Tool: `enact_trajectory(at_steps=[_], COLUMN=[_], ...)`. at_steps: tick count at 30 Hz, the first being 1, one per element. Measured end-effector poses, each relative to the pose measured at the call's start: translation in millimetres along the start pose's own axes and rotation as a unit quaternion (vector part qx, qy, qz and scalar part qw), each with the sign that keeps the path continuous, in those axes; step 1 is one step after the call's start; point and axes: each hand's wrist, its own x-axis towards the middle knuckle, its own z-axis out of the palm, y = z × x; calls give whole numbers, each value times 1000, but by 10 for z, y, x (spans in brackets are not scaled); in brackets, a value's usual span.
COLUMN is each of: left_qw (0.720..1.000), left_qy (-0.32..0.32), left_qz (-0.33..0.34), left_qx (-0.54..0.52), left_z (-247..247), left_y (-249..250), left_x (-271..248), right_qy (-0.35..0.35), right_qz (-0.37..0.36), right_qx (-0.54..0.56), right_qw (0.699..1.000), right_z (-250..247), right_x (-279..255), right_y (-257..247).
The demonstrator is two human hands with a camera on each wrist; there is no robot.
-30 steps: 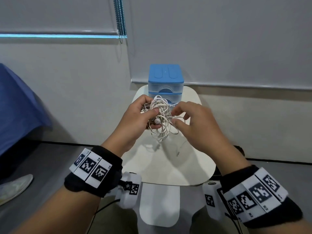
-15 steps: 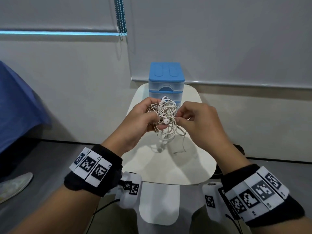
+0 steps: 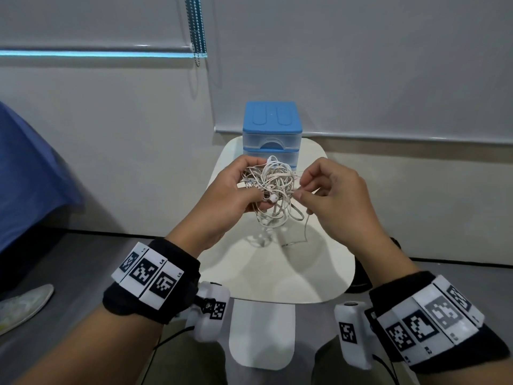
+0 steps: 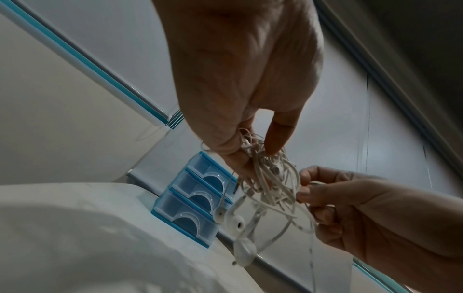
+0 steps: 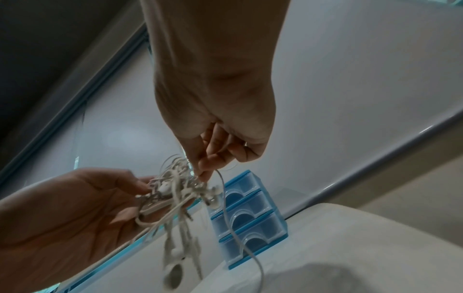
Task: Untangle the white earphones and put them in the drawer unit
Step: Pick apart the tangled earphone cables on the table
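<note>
Head view, hands: The left hand (image 3: 222, 201) cups a knotted ball of white earphones (image 3: 273, 190) above the tabletop (image 3: 319, 273), its fingers curled round the bundle to hold it steady, while the right hand (image 3: 336, 201) pinches a single strand at the ball's right edge between thumb and forefinger, apparently to draw it free.

Head view, drawer unit: The blue drawer unit (image 3: 272, 126) stands just beyond the fingers at the tabletop's far edge, all visible drawers closed; the earphones are not yet in it.

Left wrist view: The left hand's fingers (image 4: 278, 134) clamp the top of the tangle, letting loops and earbuds (image 4: 235, 222) hang loose below, where they are easier to sort. The right hand (image 4: 350, 208) nips the cord from the side.

Right wrist view: The right hand's fingers (image 5: 208, 164) close tightly on one thin cable (image 5: 235, 234) that trails down toward the tabletop. The left hand (image 5: 75, 214) supports the remaining knot beside them. The drawer unit (image 5: 250, 218) sits behind the cable.

Progress: Judging by the dense knot, untangling is at an early stage.
</note>
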Motion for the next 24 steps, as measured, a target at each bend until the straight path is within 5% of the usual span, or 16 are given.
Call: enact_trajectory(at_steps=[24], left_qw=[997], left_qy=[5], left_qz=[45], left_qx=[67], left_z=[52], left_y=[50], left_x=[14], right_qy=[-28], right_qz=[26], right_qx=[63], right_qw=[997], right_z=[10], right_x=[45], right_y=[105])
